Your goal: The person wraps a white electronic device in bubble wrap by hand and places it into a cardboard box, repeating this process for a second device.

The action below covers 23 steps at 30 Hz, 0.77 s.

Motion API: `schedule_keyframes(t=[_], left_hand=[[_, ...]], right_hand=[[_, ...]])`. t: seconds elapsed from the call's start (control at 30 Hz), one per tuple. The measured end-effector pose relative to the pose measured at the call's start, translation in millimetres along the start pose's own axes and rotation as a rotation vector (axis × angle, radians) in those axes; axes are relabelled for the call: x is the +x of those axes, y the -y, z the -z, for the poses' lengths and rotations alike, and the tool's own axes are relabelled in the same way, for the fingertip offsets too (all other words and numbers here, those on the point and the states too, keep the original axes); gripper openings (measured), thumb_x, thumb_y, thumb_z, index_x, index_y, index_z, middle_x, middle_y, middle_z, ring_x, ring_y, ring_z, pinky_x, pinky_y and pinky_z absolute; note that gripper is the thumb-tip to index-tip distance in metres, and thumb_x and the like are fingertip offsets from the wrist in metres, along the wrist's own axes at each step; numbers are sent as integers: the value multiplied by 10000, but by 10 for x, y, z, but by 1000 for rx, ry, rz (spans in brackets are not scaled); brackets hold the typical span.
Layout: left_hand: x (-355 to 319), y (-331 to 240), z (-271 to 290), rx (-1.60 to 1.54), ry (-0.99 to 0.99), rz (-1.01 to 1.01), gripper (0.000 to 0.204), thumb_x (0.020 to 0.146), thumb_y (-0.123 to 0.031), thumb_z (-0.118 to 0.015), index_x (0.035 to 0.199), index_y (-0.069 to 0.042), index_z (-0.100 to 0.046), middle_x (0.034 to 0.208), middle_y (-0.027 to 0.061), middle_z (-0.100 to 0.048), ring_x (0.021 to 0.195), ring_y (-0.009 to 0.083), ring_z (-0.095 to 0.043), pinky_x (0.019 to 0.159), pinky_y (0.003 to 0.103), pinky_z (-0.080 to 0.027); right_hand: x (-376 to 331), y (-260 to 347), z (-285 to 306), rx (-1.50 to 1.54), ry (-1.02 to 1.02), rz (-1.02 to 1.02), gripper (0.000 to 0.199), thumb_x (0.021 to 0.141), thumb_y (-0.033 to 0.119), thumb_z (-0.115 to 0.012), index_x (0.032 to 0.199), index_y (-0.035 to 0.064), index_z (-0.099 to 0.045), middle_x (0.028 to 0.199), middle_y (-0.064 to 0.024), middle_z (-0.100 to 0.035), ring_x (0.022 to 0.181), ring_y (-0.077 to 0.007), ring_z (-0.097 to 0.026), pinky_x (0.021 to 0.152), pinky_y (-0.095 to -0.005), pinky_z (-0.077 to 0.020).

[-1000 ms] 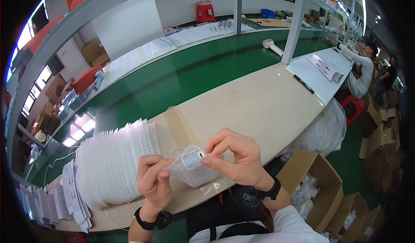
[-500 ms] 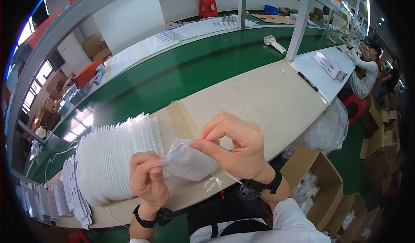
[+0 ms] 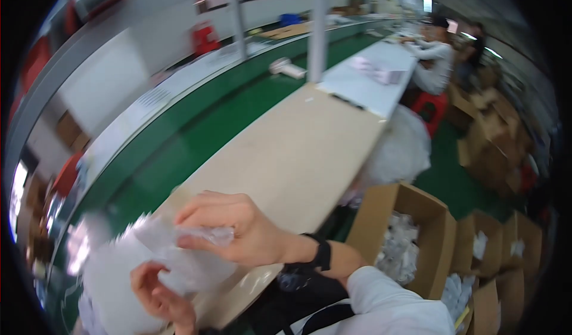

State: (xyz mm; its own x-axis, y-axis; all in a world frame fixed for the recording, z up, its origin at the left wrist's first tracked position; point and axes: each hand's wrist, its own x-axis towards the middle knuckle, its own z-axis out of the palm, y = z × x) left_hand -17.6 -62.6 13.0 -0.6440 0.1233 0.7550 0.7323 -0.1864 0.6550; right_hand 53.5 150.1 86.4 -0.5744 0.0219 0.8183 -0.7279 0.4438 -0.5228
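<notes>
A translucent plastic bubble bag [image 3: 205,270] hangs from my right hand [image 3: 223,228], which pinches its upper edge between thumb and fingers. Just below and to the left is my left hand [image 3: 159,296], its fingers half curled and apart from the thumb, with nothing visible between them. Behind that hand lies a thick row of stacked white bubble bags [image 3: 113,281] at the near left of the table. Motion blurs both hands and the bag, so the bag's opening is hard to make out.
A beige tabletop [image 3: 286,150] runs alongside a green conveyor belt [image 3: 196,138]. On the belt rests a white handheld device [image 3: 288,69], near a grey post [image 3: 317,37]. Right of the table stands a cardboard box [image 3: 432,240] with clear-wrapped items. A person [image 3: 432,61] sits farther along.
The view has swung right, bringing more boxes into sight. My left hand has let go of the bag's left side, and my right hand still grips the bag.
</notes>
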Motion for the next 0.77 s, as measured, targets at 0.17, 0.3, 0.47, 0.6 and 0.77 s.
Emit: schedule_keyframes(t=[0.17,0.3,0.47,0.6,0.77], left_hand=[[-314,-58,-365,304,405,223,369,1002,-318,-504,1200,-9,-543,1079,126,-585,962,250,-566,907,384,-445],[-355,-277,-604,312,571,286,264,963,-222,-569,1087,4,-628,988,168,-644,906,303,-617,843,392,-487],[-414,106,-781,188,756,-142,198,926,-152,-611,1016,21,-648,882,172,-644,802,325,-627,764,405,-507],[-475,-168,-1037,398,854,-11,256,912,-212,-637,1031,13,-660,902,178,-655,775,332,-629,723,416,-516],[-614,-69,-1109,489,891,206,489,869,-471,-642,1033,-11,-671,939,201,-666,785,344,-629,751,413,-519]], right_hand=[[-533,164,945,17,-488,-521,140,911,114,-675,988,-4,-673,934,-23,-674,816,-83,-576,705,-266,-470],[-1193,247,1830,-191,-1007,-647,171,920,153,-664,998,1,-677,892,-1,-661,803,-77,-582,745,-248,-481],[-2692,317,3362,-322,-1514,-403,124,940,130,-617,964,17,-662,892,-10,-639,820,-92,-577,727,-268,-475],[-4164,592,4050,-1099,-1604,-663,174,849,138,-692,825,-12,-607,802,-78,-634,741,-157,-560,677,-342,-468],[-6409,648,4721,-1304,-1866,-1180,185,810,99,-702,947,-16,-655,936,-96,-681,870,-166,-634,759,-336,-496]])
